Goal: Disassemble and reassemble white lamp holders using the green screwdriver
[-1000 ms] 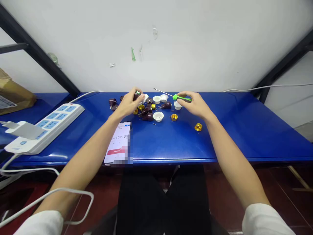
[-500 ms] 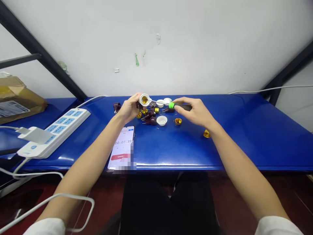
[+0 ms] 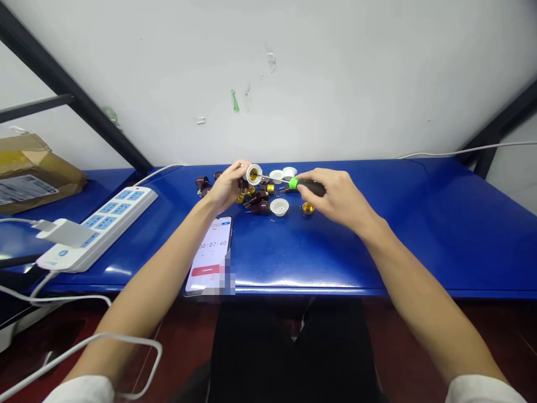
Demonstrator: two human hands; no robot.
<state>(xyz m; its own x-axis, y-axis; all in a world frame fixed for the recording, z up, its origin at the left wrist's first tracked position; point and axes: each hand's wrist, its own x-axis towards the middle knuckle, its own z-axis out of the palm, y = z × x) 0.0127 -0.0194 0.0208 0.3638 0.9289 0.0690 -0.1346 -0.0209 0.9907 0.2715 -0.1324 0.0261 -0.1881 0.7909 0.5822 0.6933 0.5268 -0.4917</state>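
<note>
My left hand (image 3: 226, 186) is closed around a lamp socket (image 3: 254, 174) with a white rim and a brass-coloured threaded inside, its mouth tilted towards my right side. In my right hand (image 3: 333, 193) is a screwdriver (image 3: 311, 187) with a black and green handle. Its thin shaft runs left, and the tip reaches into the mouth of the socket; the contact inside is hidden. Below the hands lie a white socket ring (image 3: 279, 207), a brass threaded shell (image 3: 307, 209) and dark brown plug bases (image 3: 260, 206). A small screw (image 3: 272, 220) lies near the ring.
More white rings (image 3: 289, 172) stand behind, by the wall. A phone (image 3: 208, 257) showing a running timer lies at the blue table's (image 3: 335, 263) front edge. On the left are a white power strip (image 3: 100, 229), a loose cable and a brown parcel (image 3: 37, 173).
The socket and my left hand have shifted slightly right, and the screwdriver has come a little lower. A brass shell near my right wrist is now out of sight. The phone timer advanced one second.
</note>
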